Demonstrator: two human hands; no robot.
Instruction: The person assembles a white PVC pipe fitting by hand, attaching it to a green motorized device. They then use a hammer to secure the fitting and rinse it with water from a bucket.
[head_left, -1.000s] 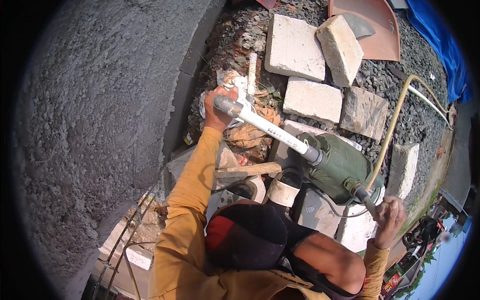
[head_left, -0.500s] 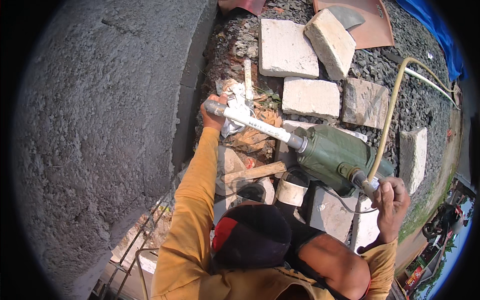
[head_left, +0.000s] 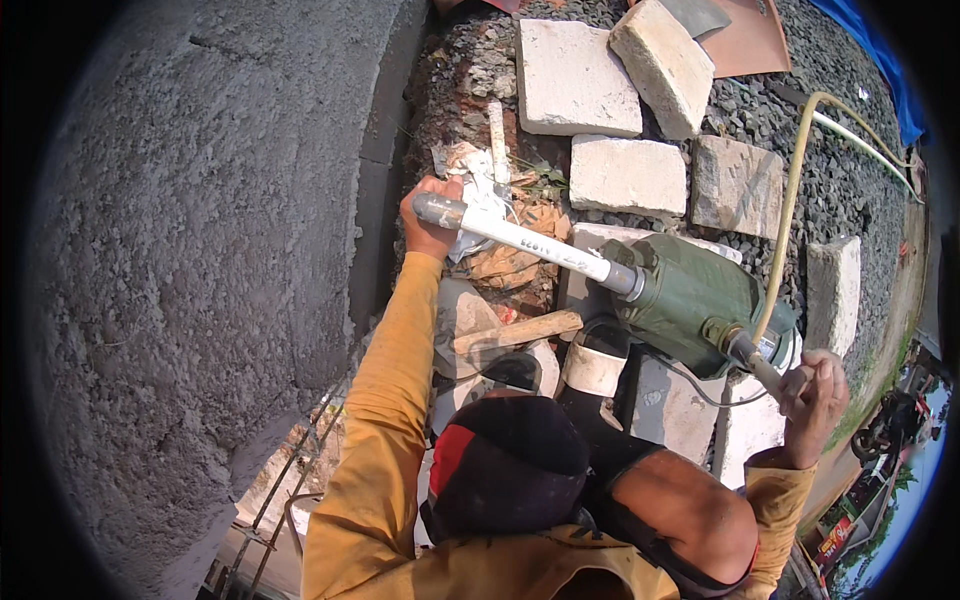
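My left hand (head_left: 430, 220) is wrapped round the grey elbow fitting (head_left: 440, 208) at one end of a white plastic pipe (head_left: 535, 243). That pipe slants down rightward into a grey collar on a green water pump (head_left: 690, 300). On the pump's right side, a grey fitting (head_left: 742, 346) leads into a short pale pipe (head_left: 768, 378). My right hand (head_left: 815, 395) has its fingers curled at the end of this short pipe; its palm side is partly hidden. A cream hose (head_left: 792, 190) arches down to the pump beside that fitting. The pump sits tilted above pale blocks.
Several pale stone blocks (head_left: 628, 178) lie on grey gravel (head_left: 760, 110) beyond the pump. A rough concrete wall (head_left: 220, 220) fills the left. Crumpled brown paper (head_left: 510, 262), a wooden stick (head_left: 520, 331) and an upright pale pipe (head_left: 497, 140) are near my left hand. Steel bars (head_left: 285, 480) run at lower left.
The pump and white pipe have shifted slightly right relative to the blocks. My right hand has moved right with the short pipe. My left hand stays on the elbow fitting.
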